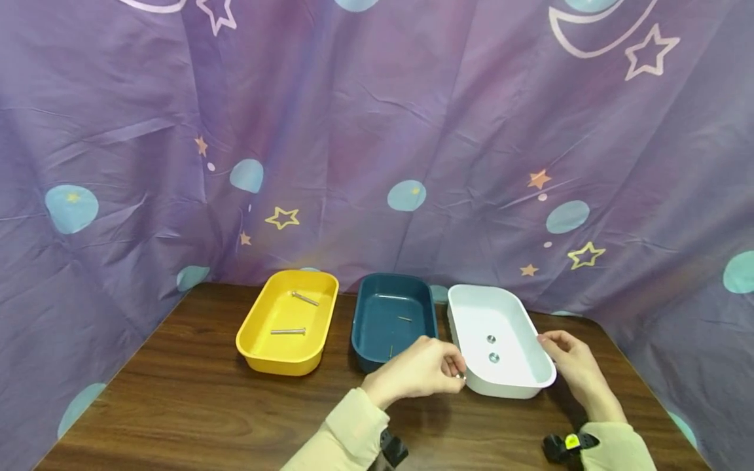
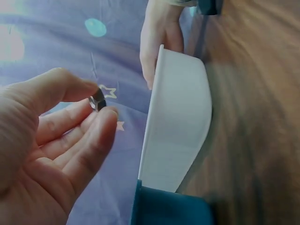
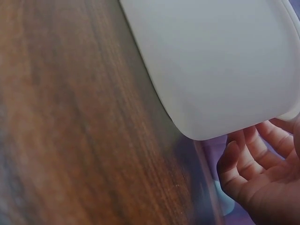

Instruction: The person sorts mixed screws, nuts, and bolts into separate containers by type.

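Note:
Between thumb and fingertips, my left hand (image 1: 419, 367) pinches a small shiny metal nut (image 2: 97, 100), just off the near left corner of the white tray (image 1: 510, 390). On the tray's right side, my right hand (image 1: 580, 373) holds the rim, with fingers bent against the outer wall in the right wrist view. Two round-looking metal nuts, a far nut (image 1: 491, 339) and a near nut (image 1: 494, 358), lie on the white tray's floor. The left forearm and hand overlap the near corner of the teal tray (image 1: 366, 362) in the head view.
A thin screw (image 1: 404, 318) and another small screw (image 1: 391, 352) lie in the teal tray. At the left, the yellow tray (image 1: 283, 366) contains a long bolt (image 1: 305, 299) and a second bolt (image 1: 288, 331). A patterned purple cloth (image 1: 365, 144) hangs behind the wooden table (image 1: 177, 392).

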The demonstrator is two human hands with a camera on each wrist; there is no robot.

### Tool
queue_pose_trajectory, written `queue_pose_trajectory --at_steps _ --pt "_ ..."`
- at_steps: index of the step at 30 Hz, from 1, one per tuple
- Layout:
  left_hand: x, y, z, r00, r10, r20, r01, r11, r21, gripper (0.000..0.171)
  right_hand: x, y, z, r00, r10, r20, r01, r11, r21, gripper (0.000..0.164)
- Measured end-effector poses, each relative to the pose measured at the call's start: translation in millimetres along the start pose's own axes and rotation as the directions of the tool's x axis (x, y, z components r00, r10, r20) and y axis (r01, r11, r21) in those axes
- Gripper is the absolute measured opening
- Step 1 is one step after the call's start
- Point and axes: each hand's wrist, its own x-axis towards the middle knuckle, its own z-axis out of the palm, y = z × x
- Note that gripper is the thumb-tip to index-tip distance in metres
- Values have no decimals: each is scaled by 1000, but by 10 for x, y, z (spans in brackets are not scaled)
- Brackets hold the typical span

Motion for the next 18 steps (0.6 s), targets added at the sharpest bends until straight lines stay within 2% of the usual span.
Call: queue_pose_trajectory --at_steps 4,8,11,14,16,18 --pt "218 -4 -71 1000 -9 -29 9 1000 -26 9 16 -9 -18 1000 -17 3 17 1000 13 44" --pt "464 4 -140 999 -30 -24 29 999 -45 7 21 -12 -34 1000 -28 9 28 999 31 43" --pt "668 -8 -160 997 -77 2 76 988 -133 5 20 -9 -36 1000 -25 2 25 999 34 43" --pt "857 -64 -132 990 -136 24 137 954 -266 4 8 -17 -24 1000 -21 -5 22 999 33 42" --pt "963 -111 -91 984 -176 33 176 922 -345 5 -4 -19 -11 1000 -13 -9 13 999 36 41" --pt "1057 -163 -32 976 -214 41 210 879 -427 5 -16 -16 7 1000 -2 -15 2 999 41 40"
